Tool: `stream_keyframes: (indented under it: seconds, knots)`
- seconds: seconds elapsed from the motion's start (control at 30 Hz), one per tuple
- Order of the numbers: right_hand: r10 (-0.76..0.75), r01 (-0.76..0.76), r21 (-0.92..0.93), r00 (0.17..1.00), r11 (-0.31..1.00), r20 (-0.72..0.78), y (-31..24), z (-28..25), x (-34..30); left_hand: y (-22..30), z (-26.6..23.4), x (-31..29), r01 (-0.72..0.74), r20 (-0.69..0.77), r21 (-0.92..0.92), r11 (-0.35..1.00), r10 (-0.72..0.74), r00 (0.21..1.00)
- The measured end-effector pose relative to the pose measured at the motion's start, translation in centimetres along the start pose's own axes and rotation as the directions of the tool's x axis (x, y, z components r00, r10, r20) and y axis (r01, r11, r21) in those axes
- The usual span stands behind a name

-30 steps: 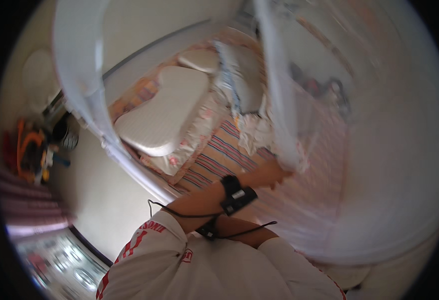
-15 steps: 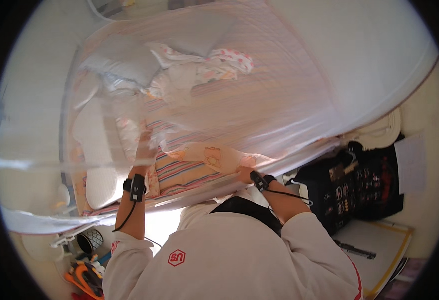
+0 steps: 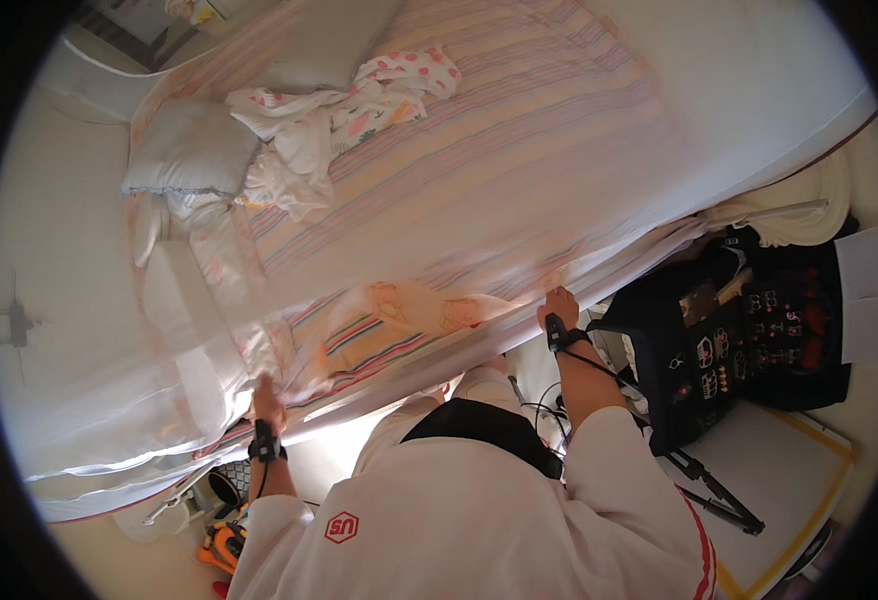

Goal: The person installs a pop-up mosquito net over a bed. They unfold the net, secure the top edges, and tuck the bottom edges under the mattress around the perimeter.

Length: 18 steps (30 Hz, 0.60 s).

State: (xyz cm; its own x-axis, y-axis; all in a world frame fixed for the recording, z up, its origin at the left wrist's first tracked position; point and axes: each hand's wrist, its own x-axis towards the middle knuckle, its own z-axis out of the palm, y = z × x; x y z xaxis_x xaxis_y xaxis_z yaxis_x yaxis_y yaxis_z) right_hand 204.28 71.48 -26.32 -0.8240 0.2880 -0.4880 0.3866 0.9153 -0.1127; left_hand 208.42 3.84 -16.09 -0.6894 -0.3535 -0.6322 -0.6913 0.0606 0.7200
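A sheer white mosquito net [image 3: 599, 235] hangs over a bed with a striped sheet [image 3: 479, 140]. At the bed's near edge, my right hand [image 3: 557, 305] has its fingers curled closed on the net's edge. My left hand [image 3: 269, 405] is farther left, at the near edge of the net by the bed's corner; blur and the net hide how its fingers lie. Between my hands, just behind the net, lies a pale orange cloth with bear prints [image 3: 419, 308]. Both wrists carry a black strapped device with a cable.
A grey pillow [image 3: 194, 150] and a crumpled white cloth with pink dots [image 3: 409, 75] lie on the bed. White pillows [image 3: 184, 310] line its left side. At right stand a black case [image 3: 729, 340], a white fan-like round object [image 3: 799, 205] and a yellow-edged board [image 3: 789, 470].
My left hand has drawn back toward me from over the bed to its near edge. My right hand has moved right and away from me along that edge. The view has shifted.
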Motion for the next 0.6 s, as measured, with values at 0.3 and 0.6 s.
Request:
stream_keyframes:
  seconds: [0.3, 0.6]
  knots:
    - [-0.116, 0.115, 0.036, 0.993, 0.993, 0.028, 0.8, -0.6, 7.1, 4.6, -9.8, -8.9, -0.002, -0.002, 0.999, 0.037, 0.118, 0.993]
    - [-0.119, 0.113, 0.038, 0.959, 0.993, 0.256, 0.4, -0.6, 10.5, 0.2, -10.2, -13.0, 0.086, -0.393, 0.847, 0.525, 0.509, 0.766]
